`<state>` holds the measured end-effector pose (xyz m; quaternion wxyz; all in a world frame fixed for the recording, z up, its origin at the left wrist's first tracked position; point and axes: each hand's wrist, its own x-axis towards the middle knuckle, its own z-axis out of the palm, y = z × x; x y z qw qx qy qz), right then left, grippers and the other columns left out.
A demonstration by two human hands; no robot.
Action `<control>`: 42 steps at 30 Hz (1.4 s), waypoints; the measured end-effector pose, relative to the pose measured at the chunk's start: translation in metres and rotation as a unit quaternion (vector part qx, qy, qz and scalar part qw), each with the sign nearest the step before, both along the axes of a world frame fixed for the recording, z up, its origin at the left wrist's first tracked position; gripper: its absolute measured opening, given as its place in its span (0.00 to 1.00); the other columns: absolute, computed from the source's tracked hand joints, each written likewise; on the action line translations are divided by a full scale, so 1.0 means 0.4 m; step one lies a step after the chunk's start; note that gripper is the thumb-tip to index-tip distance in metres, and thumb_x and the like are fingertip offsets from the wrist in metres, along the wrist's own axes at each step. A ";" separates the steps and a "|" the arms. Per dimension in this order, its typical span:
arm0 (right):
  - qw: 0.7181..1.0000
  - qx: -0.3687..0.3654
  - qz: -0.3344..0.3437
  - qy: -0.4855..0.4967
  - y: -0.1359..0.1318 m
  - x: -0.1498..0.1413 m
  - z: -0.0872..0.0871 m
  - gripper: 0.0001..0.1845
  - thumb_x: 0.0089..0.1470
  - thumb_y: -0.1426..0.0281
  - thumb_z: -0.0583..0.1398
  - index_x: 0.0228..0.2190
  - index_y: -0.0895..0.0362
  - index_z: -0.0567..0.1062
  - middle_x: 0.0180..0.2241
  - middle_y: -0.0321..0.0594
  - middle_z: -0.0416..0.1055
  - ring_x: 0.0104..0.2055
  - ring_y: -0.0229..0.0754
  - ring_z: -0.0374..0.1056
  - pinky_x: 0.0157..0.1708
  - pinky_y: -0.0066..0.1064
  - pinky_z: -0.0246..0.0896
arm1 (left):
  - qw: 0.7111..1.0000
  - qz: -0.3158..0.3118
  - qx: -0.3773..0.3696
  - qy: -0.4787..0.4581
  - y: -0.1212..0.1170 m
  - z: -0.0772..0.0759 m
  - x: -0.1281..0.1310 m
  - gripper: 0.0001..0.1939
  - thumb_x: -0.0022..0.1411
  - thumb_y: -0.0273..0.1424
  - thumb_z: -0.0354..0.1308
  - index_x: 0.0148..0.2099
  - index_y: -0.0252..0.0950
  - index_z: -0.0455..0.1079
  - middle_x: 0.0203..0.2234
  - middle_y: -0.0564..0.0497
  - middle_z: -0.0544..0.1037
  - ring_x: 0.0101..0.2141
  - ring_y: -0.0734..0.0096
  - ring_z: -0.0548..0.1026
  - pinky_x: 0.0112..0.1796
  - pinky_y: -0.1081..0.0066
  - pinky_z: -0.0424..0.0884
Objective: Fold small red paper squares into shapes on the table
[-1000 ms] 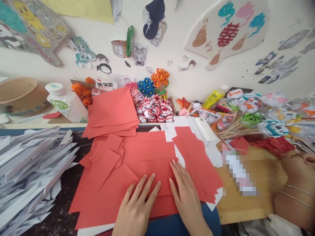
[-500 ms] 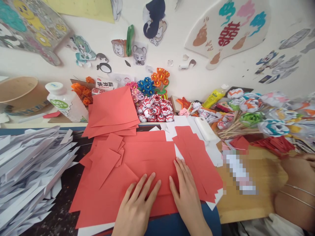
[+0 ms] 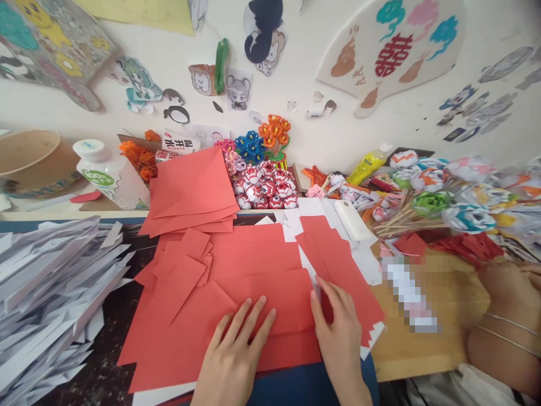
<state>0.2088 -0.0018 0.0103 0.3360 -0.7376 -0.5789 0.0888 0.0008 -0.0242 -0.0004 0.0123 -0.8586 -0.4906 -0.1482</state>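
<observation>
My left hand (image 3: 232, 352) lies flat with fingers spread on a red paper sheet (image 3: 279, 290), pressing it against other red sheets below. At the right edge of that sheet, my right hand (image 3: 340, 332) has thumb and forefinger drawn together on the paper; the other fingers are curled and partly hidden. A crease runs across the sheet near my left fingertips. Small red paper pieces (image 3: 180, 282) overlap to the left of my hands. Long red strips (image 3: 338, 270) lie beyond my right hand, over white paper.
A pile of folded white paper strips (image 3: 54, 299) covers the left. Behind are stacked red squares (image 3: 194, 186), a white bottle (image 3: 112, 175) and red-and-white paper flowers (image 3: 268, 186). A white phone (image 3: 351, 221) lies back right; another person's arm (image 3: 502, 332) rests at far right.
My right hand has moved right, and its flat fingers have closed at the paper's edge. The upper red sheet's right edge has shifted rightward. My left hand has stayed put.
</observation>
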 end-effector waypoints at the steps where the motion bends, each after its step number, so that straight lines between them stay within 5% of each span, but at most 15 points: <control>1: 1.000 -0.008 -0.008 0.001 0.011 0.005 0.003 0.18 0.60 0.59 0.54 0.45 0.55 0.75 0.43 0.48 0.72 0.46 0.51 0.67 0.44 0.43 0.65 | 1.000 -0.001 0.002 0.002 -0.001 -0.001 -0.001 0.27 0.65 0.30 0.46 0.65 0.50 0.55 0.63 0.57 0.61 0.59 0.62 0.60 0.55 0.63 0.52; 5: 0.998 -0.032 0.006 0.054 0.059 0.023 0.010 0.16 0.57 0.57 0.56 0.35 0.55 0.77 0.33 0.44 0.73 0.36 0.46 0.67 0.36 0.37 0.65 | 1.000 -0.005 0.001 0.008 -0.003 -0.003 -0.005 0.28 0.65 0.30 0.46 0.66 0.50 0.53 0.63 0.57 0.60 0.60 0.62 0.59 0.55 0.63 0.51; 10: 0.994 -0.030 0.018 0.105 0.098 0.027 0.028 0.15 0.55 0.57 0.58 0.34 0.56 0.77 0.28 0.39 0.72 0.26 0.40 0.65 0.28 0.32 0.63 | 1.000 -0.012 -0.003 0.011 -0.002 -0.002 -0.007 0.28 0.65 0.29 0.46 0.66 0.48 0.53 0.64 0.56 0.59 0.60 0.62 0.57 0.55 0.62 0.50; 14: 0.997 -0.015 0.042 0.067 0.098 0.013 0.047 0.16 0.55 0.57 0.58 0.33 0.56 0.78 0.30 0.41 0.74 0.29 0.41 0.68 0.31 0.32 0.63 | 1.000 -0.012 -0.005 0.012 -0.001 -0.002 -0.006 0.29 0.64 0.28 0.46 0.67 0.48 0.52 0.64 0.56 0.58 0.61 0.63 0.56 0.55 0.62 0.50; 18: 0.999 -0.022 -0.001 0.046 0.085 0.014 0.041 0.18 0.54 0.54 0.59 0.34 0.56 0.78 0.28 0.41 0.73 0.27 0.41 0.65 0.29 0.32 0.62 | 1.000 -0.013 -0.010 0.016 -0.002 0.000 -0.007 0.30 0.64 0.28 0.46 0.67 0.48 0.51 0.64 0.56 0.57 0.61 0.63 0.56 0.55 0.62 0.50; 24: 0.984 -0.069 -0.007 0.161 0.090 0.028 0.027 0.20 0.49 0.53 0.62 0.31 0.58 0.77 0.23 0.39 0.70 0.24 0.40 0.62 0.25 0.31 0.61 | 1.000 -0.010 -0.008 0.008 -0.002 0.001 -0.007 0.30 0.64 0.28 0.47 0.67 0.49 0.51 0.64 0.56 0.58 0.61 0.64 0.57 0.55 0.62 0.49; 31: 0.979 -0.053 0.063 0.184 0.133 0.032 0.041 0.16 0.52 0.58 0.60 0.29 0.58 0.78 0.27 0.41 0.74 0.26 0.40 0.64 0.28 0.31 0.60 | 1.000 -0.012 -0.010 0.016 -0.004 -0.002 -0.008 0.30 0.64 0.29 0.48 0.67 0.49 0.51 0.64 0.56 0.57 0.61 0.62 0.57 0.55 0.62 0.49; 42: 0.980 -0.085 0.160 0.080 0.165 0.079 0.068 0.10 0.54 0.66 0.59 0.27 0.55 0.80 0.30 0.40 0.77 0.31 0.43 0.71 0.32 0.32 0.63 | 1.000 -0.007 0.002 0.024 -0.004 -0.001 -0.007 0.30 0.64 0.28 0.47 0.67 0.49 0.52 0.64 0.56 0.57 0.60 0.61 0.58 0.54 0.62 0.51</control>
